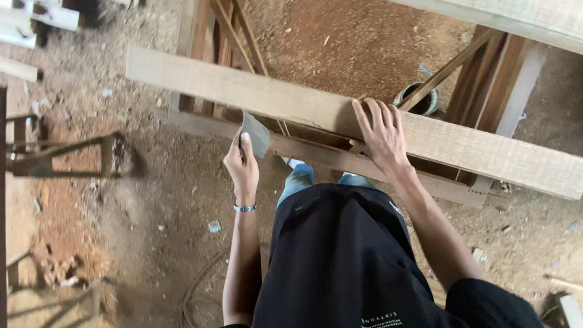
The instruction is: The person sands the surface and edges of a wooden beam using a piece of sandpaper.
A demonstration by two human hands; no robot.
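Sawdust-strewn dirt floor lies below a wooden frame. Left hand pinches grey sandpaper against the pale plank. Right hand rests flat on it, fingers spread, a green bucket just beyond.

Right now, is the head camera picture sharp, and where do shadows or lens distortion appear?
Head view: soft, even daylight, no glare. The left hand holding a grey sheet and the right hand on the pale plank look slightly soft. Dim shadow lies on the dirt floor below the left hand. The plank appears a little bowed, probably wide-lens distortion.

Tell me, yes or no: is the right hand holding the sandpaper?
No: the right hand lies flat on the plank; the left hand holds the sandpaper.
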